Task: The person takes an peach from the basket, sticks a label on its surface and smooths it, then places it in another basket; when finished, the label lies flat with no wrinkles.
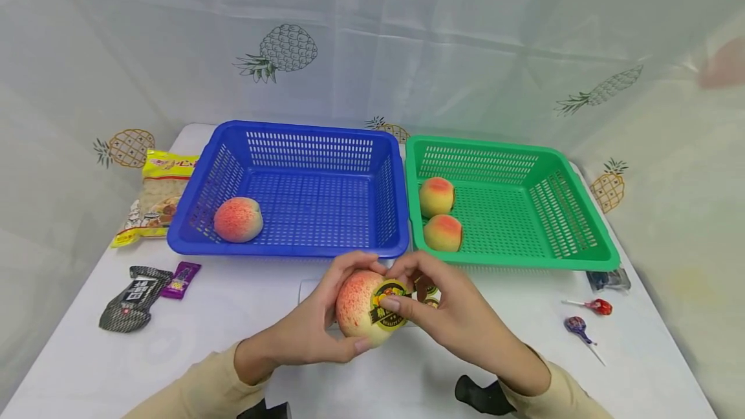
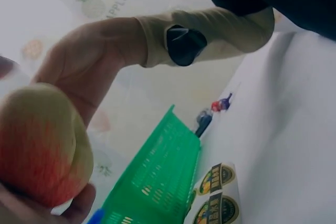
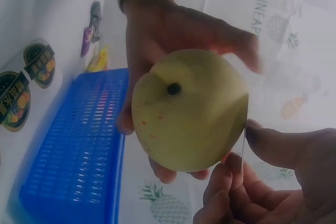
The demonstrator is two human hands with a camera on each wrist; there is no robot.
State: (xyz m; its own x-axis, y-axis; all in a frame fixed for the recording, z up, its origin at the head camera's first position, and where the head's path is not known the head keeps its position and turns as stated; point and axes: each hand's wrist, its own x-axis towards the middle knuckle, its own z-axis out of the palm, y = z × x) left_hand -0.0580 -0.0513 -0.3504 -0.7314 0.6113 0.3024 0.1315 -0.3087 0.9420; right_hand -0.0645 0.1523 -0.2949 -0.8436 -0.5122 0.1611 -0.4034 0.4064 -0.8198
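Observation:
My left hand point(image 1: 317, 332) grips a peach point(image 1: 355, 306), red-speckled above and pale yellow below, over the front of the table. Thumb and fingers of my right hand point(image 1: 445, 306) pinch the edge of a round black-and-gold fruit sticker point(image 1: 387, 309), which overlaps the peach's right side. Edge-on in the right wrist view, the sticker point(image 3: 243, 150) meets the peach point(image 3: 194, 111) along its side. Beneath the hands lies a sticker sheet point(image 2: 215, 195) with several more labels, mostly hidden in the head view.
A blue basket point(image 1: 291, 249) with one peach point(image 1: 238, 219) stands behind my hands. To its right, a green basket point(image 1: 524, 257) holds two peaches point(image 1: 443, 233). Snack packets point(image 1: 136, 299) and a yellow bag point(image 1: 163, 193) lie left, lollipops point(image 1: 598, 306) right.

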